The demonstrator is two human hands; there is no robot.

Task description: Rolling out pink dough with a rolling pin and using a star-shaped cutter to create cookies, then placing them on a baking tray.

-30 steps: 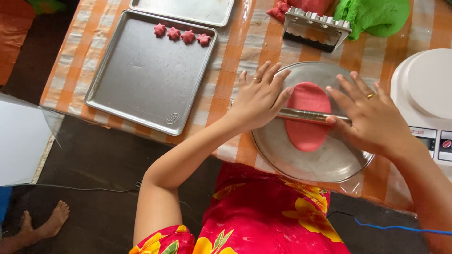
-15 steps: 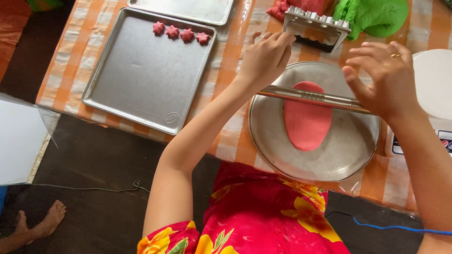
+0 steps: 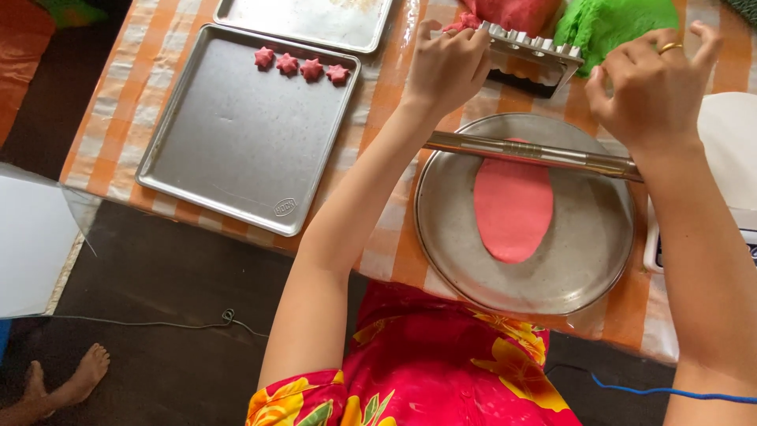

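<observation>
While the pink dough (image 3: 512, 207) is lying flattened into a smooth oval on the round metal plate (image 3: 457, 260), its long axis is running away from the person, toward the far edge of the plate. A slim metal rolling pin (image 3: 536, 154) is lying crosswise over the dough's far end, square to that axis, reaching from the plate's left rim to its right rim. Both hands are sitting at the pin's ends, beyond the dough: the left hand (image 3: 445, 67) is resting loosely curled above the left end, fingers bent and clasping nothing, while the right hand (image 3: 650, 91) is hovering over the right end with fingers spread and a ring showing, also gripping nothing. Neither hand is clearly nearer the dough. Beyond the plate a toothed metal cutter block (image 3: 532, 51) is standing, with green dough (image 3: 611, 28) behind it. To the left, a shiny rectangular baking tray (image 3: 236, 150) is carrying four small pink star-shaped pieces (image 3: 300, 66) in a row. Everything is resting on a surface covered by an orange checked cloth (image 3: 118, 110).
</observation>
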